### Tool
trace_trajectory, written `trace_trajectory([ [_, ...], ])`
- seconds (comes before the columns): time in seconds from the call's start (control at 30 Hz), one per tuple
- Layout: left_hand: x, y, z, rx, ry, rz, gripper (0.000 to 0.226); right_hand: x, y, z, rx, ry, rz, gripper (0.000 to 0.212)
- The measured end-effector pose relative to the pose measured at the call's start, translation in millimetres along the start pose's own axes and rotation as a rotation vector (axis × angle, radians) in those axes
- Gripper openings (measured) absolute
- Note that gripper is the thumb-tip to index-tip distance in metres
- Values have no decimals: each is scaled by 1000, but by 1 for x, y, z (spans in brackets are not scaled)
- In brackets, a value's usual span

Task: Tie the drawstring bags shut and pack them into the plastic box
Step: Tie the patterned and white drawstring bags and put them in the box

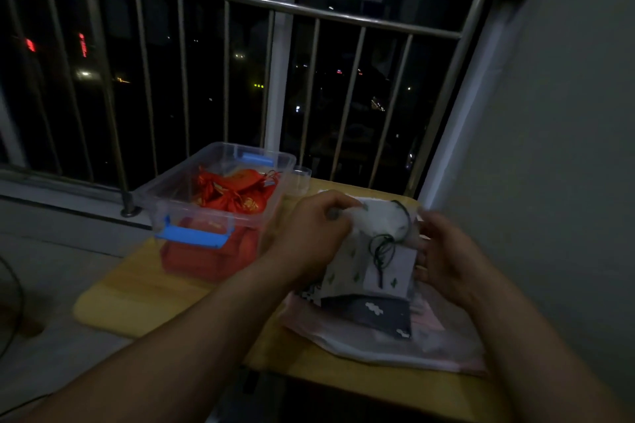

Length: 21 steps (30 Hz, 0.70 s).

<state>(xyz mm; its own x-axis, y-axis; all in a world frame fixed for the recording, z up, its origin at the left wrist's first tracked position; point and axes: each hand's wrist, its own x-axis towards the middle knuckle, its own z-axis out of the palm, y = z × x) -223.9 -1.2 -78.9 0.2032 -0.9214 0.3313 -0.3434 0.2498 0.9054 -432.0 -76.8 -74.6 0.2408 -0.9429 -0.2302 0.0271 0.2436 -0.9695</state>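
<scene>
The yellow tabletop (137, 288) filled the lower frame, the clear plastic box (220, 182) at centre left holding red drawstring bags (233, 194). Right of centre, fingers of the left hand (309, 233) gripped the neck of a pale cactus-print bag (357, 264) (dark cord (383, 251) dangling). The right hand (446, 251) sat at its edge, its fingers too blurred to tell their grip.

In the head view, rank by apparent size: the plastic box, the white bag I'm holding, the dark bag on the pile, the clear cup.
1. plastic box: largest.
2. white bag: next, though nearer the camera.
3. dark bag: partly covered, so its rank is unsure.
4. clear cup: smallest, and farthest back.
</scene>
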Motion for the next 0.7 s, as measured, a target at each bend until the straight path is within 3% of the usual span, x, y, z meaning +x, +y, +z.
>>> trace_trajectory([
  [0.07,-2,4,-3,95,34,69,29,-3,-10,6,-79,-40,-21,37],
  [0.13,-5,9,-8,81,43,73,30,-3,-16,14,-193,-52,-69,23],
  [0.23,-3,25,-21,52,82,104,31,1,-32,34,-165,-48,-156,7],
  [0.33,4,35,-50,175,191,164,36,15,-63,66,-208,-9,-303,9],
  [0.5,14,42,-122,151,441,41,40,51,-120,167,-444,-95,-543,5],
  [0.7,10,30,-181,84,584,-106,32,74,-141,275,-578,-228,-660,15],
])
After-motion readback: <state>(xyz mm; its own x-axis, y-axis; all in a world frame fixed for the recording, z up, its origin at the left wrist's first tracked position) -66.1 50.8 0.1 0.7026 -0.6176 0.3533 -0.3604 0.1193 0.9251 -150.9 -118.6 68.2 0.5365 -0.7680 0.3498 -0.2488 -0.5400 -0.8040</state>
